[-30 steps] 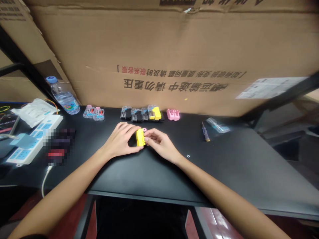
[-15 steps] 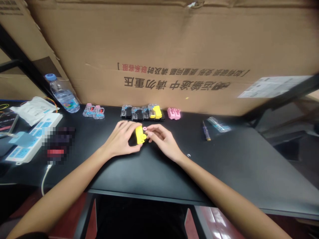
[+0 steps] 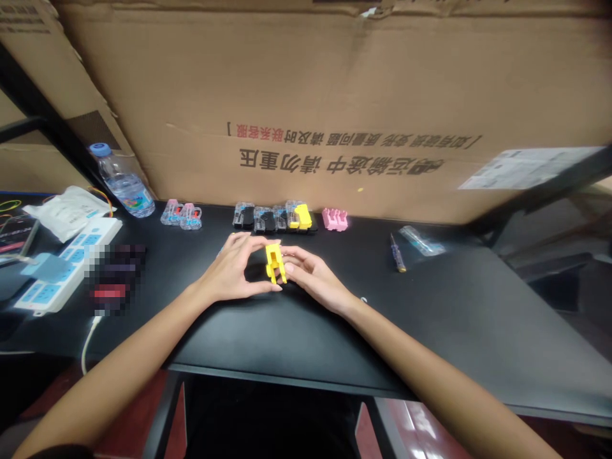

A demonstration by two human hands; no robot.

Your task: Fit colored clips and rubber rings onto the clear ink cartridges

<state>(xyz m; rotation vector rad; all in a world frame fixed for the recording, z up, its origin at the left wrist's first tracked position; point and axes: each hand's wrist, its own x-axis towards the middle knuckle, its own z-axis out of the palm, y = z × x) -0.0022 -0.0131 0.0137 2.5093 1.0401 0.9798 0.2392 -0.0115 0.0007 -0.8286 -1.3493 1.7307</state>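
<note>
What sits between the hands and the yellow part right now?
Nothing visible. The left hand and right hand both already touch the yellow part, gripped between their fingertips above the black table.

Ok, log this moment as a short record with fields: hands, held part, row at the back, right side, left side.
hands: left hand and right hand both pinch the yellow part
held part: just above the black table
row at the back: clear cartridges, black and yellow cartridges, pink piece
right side: screwdriver, clear bag
left side: water bottle, power strip
</note>
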